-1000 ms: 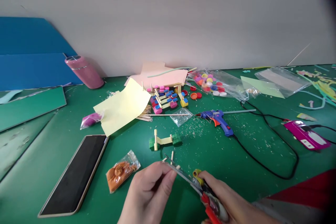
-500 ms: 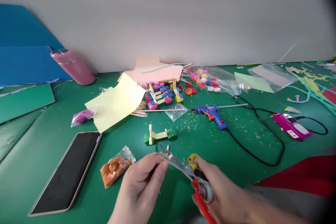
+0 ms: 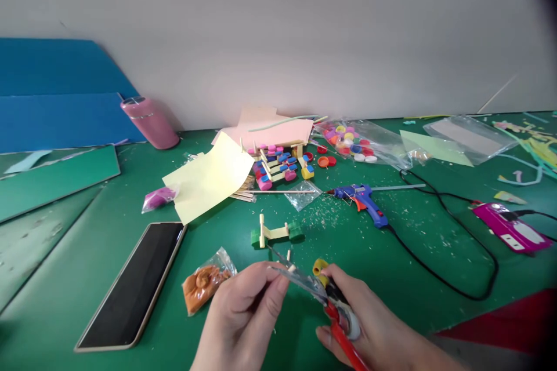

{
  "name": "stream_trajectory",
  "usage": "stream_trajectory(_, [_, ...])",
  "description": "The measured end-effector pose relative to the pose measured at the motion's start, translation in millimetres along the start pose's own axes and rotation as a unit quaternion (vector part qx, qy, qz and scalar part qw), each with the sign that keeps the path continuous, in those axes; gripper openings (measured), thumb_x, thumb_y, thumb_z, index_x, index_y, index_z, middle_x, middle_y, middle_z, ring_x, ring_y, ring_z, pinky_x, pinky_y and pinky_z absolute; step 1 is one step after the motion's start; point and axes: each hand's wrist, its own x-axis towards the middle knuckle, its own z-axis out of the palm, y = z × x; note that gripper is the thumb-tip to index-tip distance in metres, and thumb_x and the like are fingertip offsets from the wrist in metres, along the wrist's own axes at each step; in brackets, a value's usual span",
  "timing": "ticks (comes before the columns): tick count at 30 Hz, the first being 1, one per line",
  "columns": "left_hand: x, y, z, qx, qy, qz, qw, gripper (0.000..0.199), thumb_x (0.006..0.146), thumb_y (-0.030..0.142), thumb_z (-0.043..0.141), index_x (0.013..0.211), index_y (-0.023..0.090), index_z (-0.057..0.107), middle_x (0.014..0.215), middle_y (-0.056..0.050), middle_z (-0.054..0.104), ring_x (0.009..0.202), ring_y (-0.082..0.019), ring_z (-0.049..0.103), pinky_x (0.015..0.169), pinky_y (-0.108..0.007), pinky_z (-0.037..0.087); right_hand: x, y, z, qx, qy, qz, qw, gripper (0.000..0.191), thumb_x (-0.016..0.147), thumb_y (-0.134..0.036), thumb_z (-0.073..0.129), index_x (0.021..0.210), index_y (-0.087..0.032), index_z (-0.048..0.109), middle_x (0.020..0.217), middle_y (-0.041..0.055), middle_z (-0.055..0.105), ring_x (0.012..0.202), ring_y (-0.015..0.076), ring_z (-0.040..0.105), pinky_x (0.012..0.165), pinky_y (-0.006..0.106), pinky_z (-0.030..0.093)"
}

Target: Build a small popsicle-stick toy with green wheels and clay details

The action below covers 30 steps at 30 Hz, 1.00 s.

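Observation:
My left hand is closed in a pinch on a small pale wooden stick, most of it hidden by the fingers. The stick's end lies at the blades of a pair of scissors, which point up and to the left. My right hand grips these scissors by their handles. A red handle shows below, and a yellow and black part juts out above by the thumb. Just beyond the blade tips sits a small model of pale sticks with green ends.
Left are a phone, bagged orange clay and a yellow sheet. Behind stand colourful small models and a bag of bottle caps. A blue glue gun trails its cord to a magenta power strip.
The whole view has shifted, so things on the table appear further right and slightly lower. Both hands keep nearly the same hold on the stick and the scissors.

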Motion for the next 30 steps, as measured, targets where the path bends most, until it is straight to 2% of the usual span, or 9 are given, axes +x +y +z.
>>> stream_trajectory(6, [6, -7, -3.3, -0.163, -0.071, -0.129, 0.976, 0.022, 0.078, 0.033, 0.058, 0.068, 0.015, 0.065, 0.057, 0.001, 0.047, 0.056, -0.011, 0.039, 0.05, -0.022, 0.031, 0, -4, -3, 0.026, -0.048, 0.023, 0.998, 0.031, 0.064, -0.015, 0.057, 0.09, -0.02, 0.04, 0.062, -0.0082, 0.038, 0.053, 0.0077, 0.036, 0.049, 0.017, 0.036])
stream_trajectory(9, [9, -13, -5.8, -0.264, -0.12, -0.174, 0.941, 0.026, 0.076, 0.038, 0.06, 0.073, 0.014, 0.068, 0.052, 0.004, 0.037, 0.051, -0.009, 0.03, 0.047, -0.022, 0.024, -3, -5, -3, 0.015, -0.024, 0.03, 0.999, 0.034, 0.062, -0.015, 0.06, 0.09, -0.021, 0.042, 0.062, -0.0078, 0.041, 0.055, 0.0086, 0.037, 0.052, 0.018, 0.038])
stream_trajectory(13, [12, -14, -7.1, -0.332, -0.14, -0.21, 0.909, 0.02, 0.076, 0.034, 0.062, 0.074, 0.015, 0.067, 0.051, 0.005, 0.035, 0.049, -0.008, 0.028, 0.047, -0.022, 0.022, -4, 4, 0, -0.017, -0.005, 0.023, 1.0, 0.035, 0.062, -0.019, 0.06, 0.094, -0.019, 0.044, 0.065, -0.0054, 0.048, 0.056, 0.01, 0.04, 0.052, 0.02, 0.039])
stream_trajectory(16, [11, -10, -5.6, -0.255, -0.132, -0.197, 0.937, 0.025, 0.079, 0.036, 0.056, 0.069, 0.015, 0.064, 0.051, 0.004, 0.036, 0.049, -0.009, 0.029, 0.047, -0.022, 0.024, 0, 15, 3, -0.02, -0.031, 0.032, 0.999, 0.033, 0.063, -0.021, 0.059, 0.092, -0.017, 0.044, 0.07, -0.001, 0.056, 0.059, 0.0126, 0.049, 0.051, 0.021, 0.04])
stream_trajectory(19, [7, -8, -2.7, -0.044, -0.068, -0.078, 0.994, 0.024, 0.081, 0.031, 0.052, 0.063, 0.016, 0.06, 0.054, 0.002, 0.045, 0.049, -0.01, 0.035, 0.045, -0.022, 0.027, 4, 21, 5, -0.017, -0.048, 0.046, 0.998, 0.035, 0.062, -0.021, 0.059, 0.094, -0.016, 0.044, 0.075, 0.0017, 0.059, 0.06, 0.0135, 0.052, 0.051, 0.02, 0.04])
stream_trajectory(22, [3, -10, -0.1, 0.122, -0.018, 0.087, 0.989, 0.017, 0.081, 0.018, 0.049, 0.068, 0.018, 0.059, 0.059, 0.0, 0.054, 0.052, -0.012, 0.045, 0.049, -0.021, 0.035, 5, 19, 5, -0.027, -0.044, 0.022, 0.998, 0.032, 0.065, -0.021, 0.058, 0.094, -0.016, 0.045, 0.075, 0.0013, 0.058, 0.063, 0.014, 0.052, 0.054, 0.021, 0.041])
stream_trajectory(24, [2, -12, 0.4, 0.162, -0.004, 0.145, 0.976, 0.016, 0.081, 0.012, 0.047, 0.069, 0.018, 0.057, 0.062, -0.002, 0.056, 0.054, -0.013, 0.05, 0.051, -0.021, 0.038, 4, 15, 5, -0.025, -0.038, 0.009, 0.999, 0.033, 0.068, -0.024, 0.057, 0.097, -0.016, 0.045, 0.073, 0.0, 0.057, 0.062, 0.0135, 0.051, 0.055, 0.021, 0.041])
stream_trajectory(26, [3, -12, -0.1, 0.158, -0.007, 0.14, 0.978, 0.018, 0.081, 0.012, 0.047, 0.065, 0.018, 0.055, 0.059, -0.001, 0.055, 0.053, -0.012, 0.049, 0.05, -0.02, 0.038, 3, 11, 5, -0.013, -0.033, 0.001, 0.999, 0.036, 0.069, -0.026, 0.059, 0.1, -0.017, 0.043, 0.071, -0.002, 0.054, 0.06, 0.012, 0.048, 0.055, 0.021, 0.041])
stream_trajectory(30, [5, -8, -2.4, 0.06, -0.042, 0.009, 0.997, 0.023, 0.082, 0.024, 0.049, 0.062, 0.018, 0.057, 0.055, 0.002, 0.051, 0.051, -0.011, 0.043, 0.048, -0.02, 0.036, 1, 9, 5, -0.001, -0.034, -0.001, 0.999, 0.036, 0.067, -0.024, 0.061, 0.097, -0.018, 0.042, 0.069, -0.004, 0.05, 0.058, 0.0101, 0.044, 0.054, 0.019, 0.041])
